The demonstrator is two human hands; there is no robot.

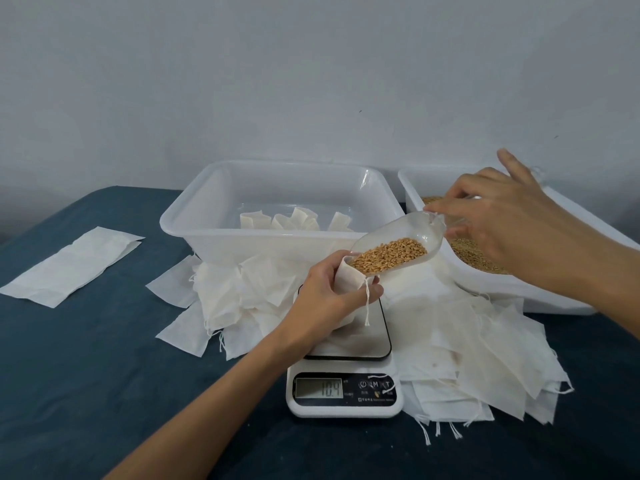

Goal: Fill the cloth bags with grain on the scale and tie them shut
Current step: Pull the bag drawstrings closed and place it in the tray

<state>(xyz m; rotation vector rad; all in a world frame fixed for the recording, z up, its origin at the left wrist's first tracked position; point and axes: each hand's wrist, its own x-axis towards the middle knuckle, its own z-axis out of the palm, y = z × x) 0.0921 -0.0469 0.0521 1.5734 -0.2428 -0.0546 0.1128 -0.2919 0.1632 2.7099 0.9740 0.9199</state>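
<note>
Filling step: the left hand [329, 292] grips the cloth bag [349, 282] open on the scale [346, 375] while the right hand [498, 216] pinches the scoop [398, 240] of grain [391, 259], which next needs tipping steeply.

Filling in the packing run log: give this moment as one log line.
step: filling | left hand: holds small white cloth bag open above white digital scale | right hand: tips clear plastic scoop of golden grain into it

My left hand [325, 292] and right hand [498, 220] are both bare, no gloves, rings or watch showing. My forearms are uncovered too, no sleeve reaching into view on either side.
</note>
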